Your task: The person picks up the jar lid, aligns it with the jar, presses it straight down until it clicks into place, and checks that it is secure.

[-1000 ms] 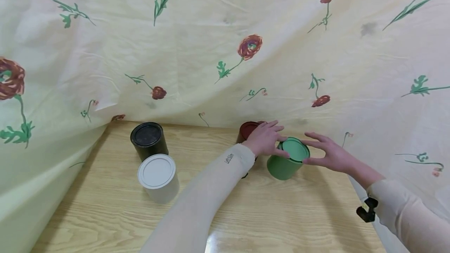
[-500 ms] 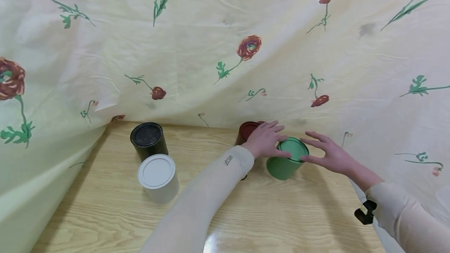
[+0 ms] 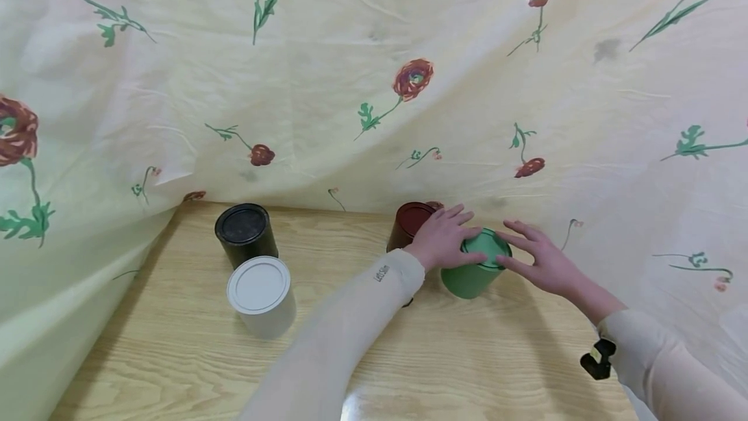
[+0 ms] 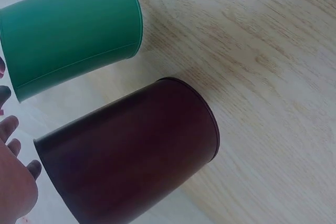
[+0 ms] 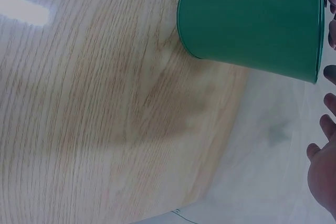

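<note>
A green lidded can (image 3: 469, 280) stands upright at the back right of the table. My left hand (image 3: 442, 239) is spread out, with its thumb over the green lid and its other fingers reaching toward the back. Behind and left of it is a dark red can (image 3: 400, 234), partly hidden by that hand. At the right rim of the green can, my right hand (image 3: 545, 263) has its fingers extended and apart. The left wrist view shows the dark red can (image 4: 131, 150) beside the green one (image 4: 73, 35); in the right wrist view fingertips are near the green can's (image 5: 252, 24) lid end.
On the left of the wooden table (image 3: 193, 369) stand a black can (image 3: 248, 239) and, just in front of it, a white can (image 3: 263, 304). A cream cloth with printed flowers (image 3: 327, 83) hangs behind the table and along both sides.
My right hand and forearm have shifted slightly left, with the fingers a bit further over the green lid. The left hand and the cans have hardly moved.
</note>
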